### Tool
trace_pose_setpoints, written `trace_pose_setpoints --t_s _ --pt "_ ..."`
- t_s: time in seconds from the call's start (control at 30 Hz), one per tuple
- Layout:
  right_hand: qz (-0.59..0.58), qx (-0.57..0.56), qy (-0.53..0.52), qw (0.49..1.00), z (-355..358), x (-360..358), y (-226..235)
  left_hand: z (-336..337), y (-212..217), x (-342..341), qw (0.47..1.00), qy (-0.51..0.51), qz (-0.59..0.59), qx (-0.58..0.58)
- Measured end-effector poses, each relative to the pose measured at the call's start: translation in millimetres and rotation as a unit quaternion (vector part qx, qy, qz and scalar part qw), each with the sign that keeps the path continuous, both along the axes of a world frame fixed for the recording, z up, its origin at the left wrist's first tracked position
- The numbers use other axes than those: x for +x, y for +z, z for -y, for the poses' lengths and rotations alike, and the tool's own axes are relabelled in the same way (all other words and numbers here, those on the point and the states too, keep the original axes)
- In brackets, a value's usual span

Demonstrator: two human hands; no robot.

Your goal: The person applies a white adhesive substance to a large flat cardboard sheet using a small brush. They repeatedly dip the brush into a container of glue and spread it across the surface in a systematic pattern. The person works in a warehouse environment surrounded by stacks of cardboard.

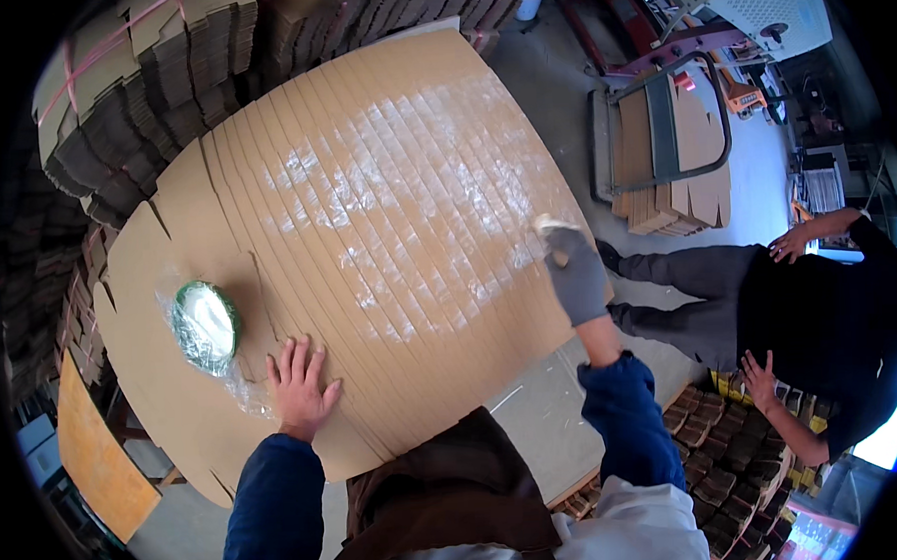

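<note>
Flattened cardboard sheets lie fanned out and overlapping before me, their edges forming narrow strips. White, wet-looking streaks cover the middle and far part of the strips. My bare left hand rests flat on the near left cardboard, fingers spread, holding nothing. Close by it sits a green round bowl with white contents, clear plastic film hanging about it. My right hand, in a grey glove, is closed at the right edge of the streaked strips. A pale tip shows past its fingers; the rest is hidden.
Stacks of folded cardboard rise along the far left. A hand cart loaded with cardboard stands far right. Another person in dark clothes stands at the right, near bundled brown pieces. An orange-brown board leans at left.
</note>
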State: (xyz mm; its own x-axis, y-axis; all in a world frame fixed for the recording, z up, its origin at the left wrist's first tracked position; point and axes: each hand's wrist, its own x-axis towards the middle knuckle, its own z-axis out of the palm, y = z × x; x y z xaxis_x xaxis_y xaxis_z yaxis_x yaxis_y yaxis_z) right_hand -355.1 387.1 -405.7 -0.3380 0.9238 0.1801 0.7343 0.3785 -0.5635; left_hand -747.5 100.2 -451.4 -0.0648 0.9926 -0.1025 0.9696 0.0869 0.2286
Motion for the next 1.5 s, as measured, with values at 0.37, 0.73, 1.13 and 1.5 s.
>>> trace_pose_setpoints --t_s 0.37,0.73,1.13,1.5 --pt "0.074 -0.059 0.019 0.995 -56 -37 -6 1 3 -1 1.0 0.001 0.017 0.012" --pt "0.086 0.027 -0.041 0.995 -105 -46 -10 -8 8 2 0.999 0.004 0.03 0.024" --pt "-0.165 -0.122 0.071 0.976 -47 -179 53 7 21 -6 0.997 0.014 0.07 0.03" --pt "-0.268 -0.311 0.203 0.889 101 -396 134 14 15 -9 0.991 0.011 0.114 0.073"
